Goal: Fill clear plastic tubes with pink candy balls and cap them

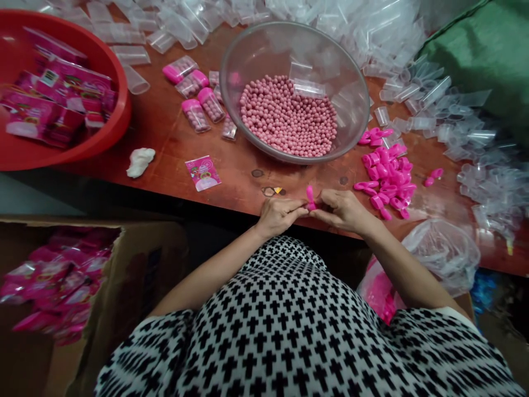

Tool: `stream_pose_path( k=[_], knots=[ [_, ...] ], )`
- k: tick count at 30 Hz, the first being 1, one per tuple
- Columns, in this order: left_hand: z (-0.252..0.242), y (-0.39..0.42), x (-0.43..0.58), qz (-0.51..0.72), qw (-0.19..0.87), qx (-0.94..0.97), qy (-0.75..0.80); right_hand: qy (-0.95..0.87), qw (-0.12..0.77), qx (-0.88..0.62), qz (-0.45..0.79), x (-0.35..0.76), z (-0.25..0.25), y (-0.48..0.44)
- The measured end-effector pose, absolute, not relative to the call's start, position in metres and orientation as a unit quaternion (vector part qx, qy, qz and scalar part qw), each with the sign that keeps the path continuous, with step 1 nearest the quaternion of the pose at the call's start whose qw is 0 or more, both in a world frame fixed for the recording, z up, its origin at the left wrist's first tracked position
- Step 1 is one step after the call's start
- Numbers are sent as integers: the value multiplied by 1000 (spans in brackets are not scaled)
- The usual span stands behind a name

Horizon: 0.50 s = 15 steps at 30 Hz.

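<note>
At the table's near edge, a pink plastic flip-top cap [310, 197] is held between my two hands, its lid part sticking upward. My left hand [281, 215] pinches it from the left with closed fingers. From the other side my right hand [346, 210] grips it, thumb and fingertips closed together. To the right of that hand lies a heap of similar pink caps [386, 176]. Just beyond the hands stands a large grey see-through bowl [235, 118] of small pink balls [289, 118], with clear plastic tubes [309, 88] on top of them.
Several filled pink-capped containers [196, 114] lie left of the bowl, near a printed pink card [203, 173] and a white crumpled wad [140, 162]. A red basin [124, 110] and a cardboard box [111, 275] hold pink packets. Clear tubes [433, 118] cover the back and right.
</note>
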<state>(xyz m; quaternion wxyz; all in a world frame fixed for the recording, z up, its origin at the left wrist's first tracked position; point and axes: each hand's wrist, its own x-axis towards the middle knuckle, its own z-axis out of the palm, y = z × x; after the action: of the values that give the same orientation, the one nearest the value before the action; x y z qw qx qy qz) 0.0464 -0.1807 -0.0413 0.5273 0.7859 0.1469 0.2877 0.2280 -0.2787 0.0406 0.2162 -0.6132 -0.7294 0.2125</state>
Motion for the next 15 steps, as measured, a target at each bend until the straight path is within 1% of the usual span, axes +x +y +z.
stream_pose_path(
  k=[3,5,7,10,12,15],
  knots=[
    [-41,-178,47,279,523,790,155,-754,205,-594,194,232,34,-276],
    [-39,-175,48,246,534,793,161,-764,200,-581,197,236,30,-275],
    [-36,-173,48,215,557,783,173,-777,171,-578,183,239,30,-275],
    [-31,-171,48,188,575,777,175,-797,102,-589,88,238,42,-277],
    [-29,-171,48,179,579,778,168,-814,73,-576,33,234,54,-275],
    [-28,-172,46,180,591,769,164,-854,48,-517,24,230,66,-269]
  ],
)
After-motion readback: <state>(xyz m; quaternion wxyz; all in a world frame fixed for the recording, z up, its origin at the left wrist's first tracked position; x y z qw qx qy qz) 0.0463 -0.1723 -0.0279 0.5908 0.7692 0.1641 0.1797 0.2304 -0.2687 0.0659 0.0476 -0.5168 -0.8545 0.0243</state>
